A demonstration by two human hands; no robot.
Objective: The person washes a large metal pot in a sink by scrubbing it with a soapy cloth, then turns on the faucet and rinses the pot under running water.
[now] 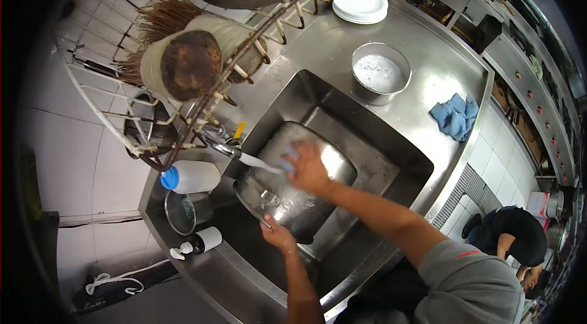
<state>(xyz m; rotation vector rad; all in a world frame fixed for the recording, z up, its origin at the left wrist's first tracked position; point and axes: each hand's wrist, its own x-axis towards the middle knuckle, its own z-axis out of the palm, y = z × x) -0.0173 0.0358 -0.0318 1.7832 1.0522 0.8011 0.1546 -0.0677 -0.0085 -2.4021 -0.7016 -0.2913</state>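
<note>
A rectangular steel pan (282,201) with rounded corners lies tilted in the sink (391,162), its outer bottom facing up. My left hand (279,235) grips the pan's near rim, fingers closed around the edge. My right hand (312,171), smeared by motion, presses a pale blue sponge or pad (290,156) against the pan's bottom. Its exact kind is blurred. From the faucet (223,143) a stream of water (260,163) runs onto the pan beside my right hand.
Foamy liquid fills a metal bowl (380,102) on the counter, near stacked white plates (359,4) and a blue cloth (455,117). Left of the sink stand a blue-capped bottle (195,177) and a pump bottle (205,241). A wire rack (211,88) overhangs. Another person (513,235) bends at right.
</note>
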